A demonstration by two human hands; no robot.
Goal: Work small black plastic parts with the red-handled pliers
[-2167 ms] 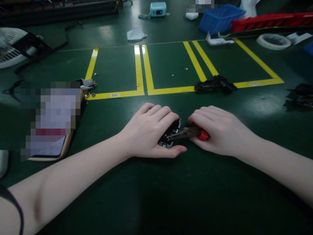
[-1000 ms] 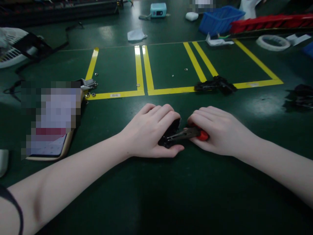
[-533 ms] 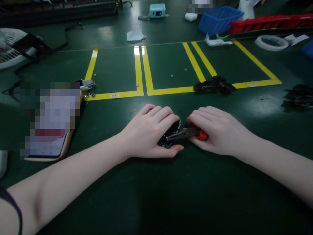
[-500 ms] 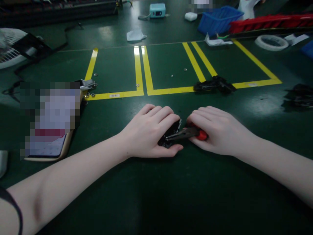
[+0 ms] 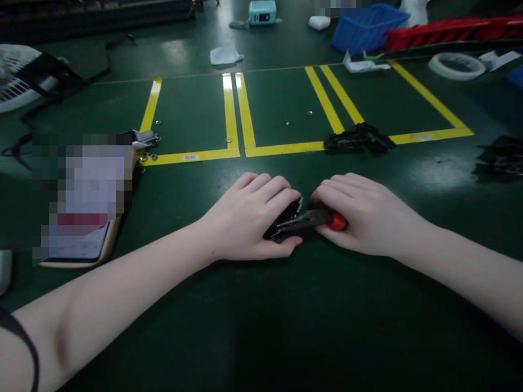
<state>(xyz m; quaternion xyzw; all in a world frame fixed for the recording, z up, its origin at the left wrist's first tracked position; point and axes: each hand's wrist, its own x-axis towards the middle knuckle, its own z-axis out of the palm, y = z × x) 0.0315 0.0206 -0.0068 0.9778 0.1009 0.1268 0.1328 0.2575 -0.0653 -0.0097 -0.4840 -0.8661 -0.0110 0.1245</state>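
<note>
My left hand (image 5: pixel 259 218) is closed around a small black part (image 5: pixel 273 233), most of it hidden under the fingers. In my right hand (image 5: pixel 359 215) is a pair of pliers (image 5: pixel 305 220) with red handles, the fingers wrapped round the grips. The long dark jaws point left and reach the black part, between the thumb and forefinger of my left hand. Whether the jaws pinch something there I cannot tell. Beyond my right hand, a clump of black parts (image 5: pixel 359 138) lies across the yellow tape.
A phone (image 5: pixel 81 204) lies at the left, near several small metal rings (image 5: pixel 153 157). Yellow tape (image 5: pixel 286 149) marks boxes on the green table (image 5: pixel 261 326). At the back are a blue basket (image 5: pixel 363 30), a tape roll (image 5: pixel 456 66) and a light-blue device (image 5: pixel 262 13). More black parts (image 5: pixel 500 158) sit far right.
Both hands keep their grips in almost the same place. The whole view has shifted very slightly; the pliers' jaws stay at the black part.
</note>
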